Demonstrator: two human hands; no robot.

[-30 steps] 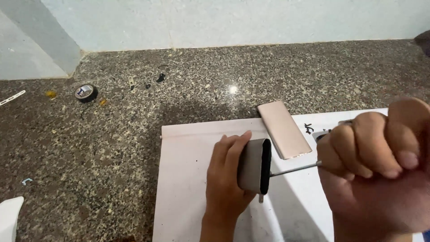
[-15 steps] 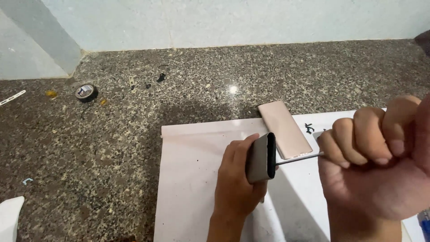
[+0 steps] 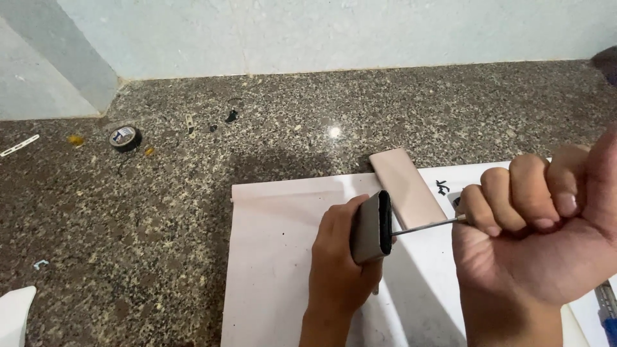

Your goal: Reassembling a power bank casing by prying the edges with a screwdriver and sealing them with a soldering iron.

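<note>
The left hand (image 3: 339, 257) stands on the white paper sheet (image 3: 276, 257) that covers the near right part of the speckled granite worktop (image 3: 193, 212). Its grip is closed around a flat grey metal casing with a dark open end (image 3: 371, 226), held upright on edge with that open end turned to the right. The right hand (image 3: 540, 225) is clenched in a tight fist around a screwdriver with a thin steel shaft (image 3: 427, 225); the handle is hidden inside the fist, so only the shaft shows. The shaft runs leftward and its tip reaches the dark opening of the casing, though whether it sits inside or just touches the rim is hard to tell.

Just behind the casing, a flat rose-gold rectangular plate (image 3: 406, 187) lies across the far edge of the sheet, half on paper and half on stone. Far off toward the left rear corner of the worktop sits a small roll of black tape (image 3: 125, 137), with small dark scraps (image 3: 231, 117) scattered near the back edge. A white object (image 3: 14, 315) juts in at the near left corner.
</note>
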